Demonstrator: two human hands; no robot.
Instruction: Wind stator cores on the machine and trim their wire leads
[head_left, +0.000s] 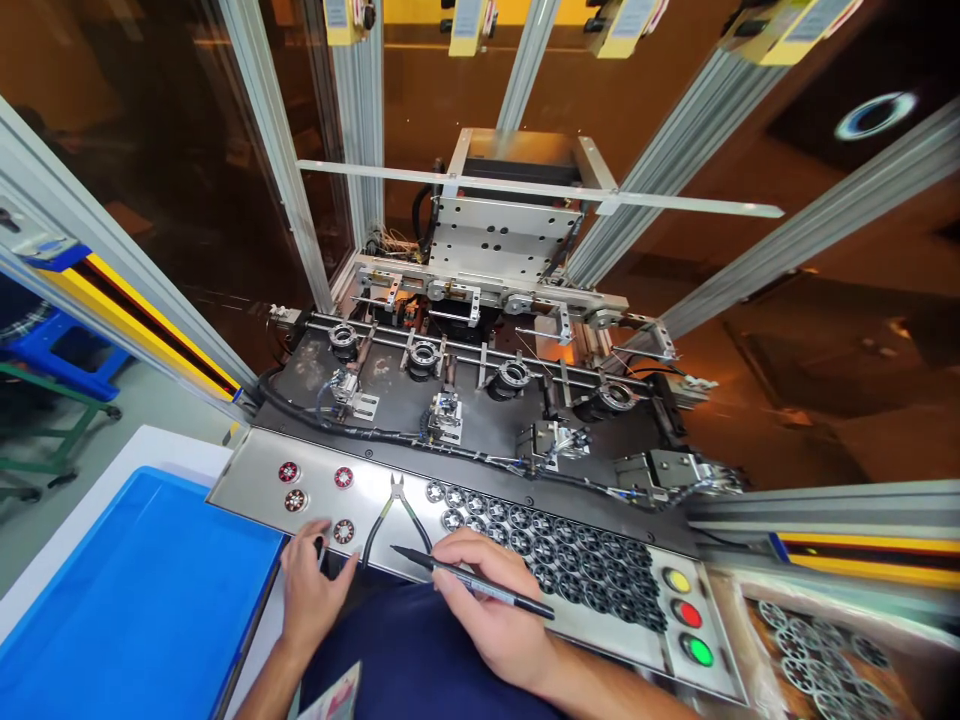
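From the head view, our right hand (499,600) is closed around a black pen (472,580), its tip pointing left over the steel tabletop (247,480). Our left hand (311,590) rests loosely open, fingertips touching a red-centred ring (343,531) just beside the pliers (394,515). Grey rings (555,560) lie right of the pen.

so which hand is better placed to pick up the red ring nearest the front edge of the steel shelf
Left. The left hand rests right beside that red ring, fingers free. The right hand is farther off and holds a pen.
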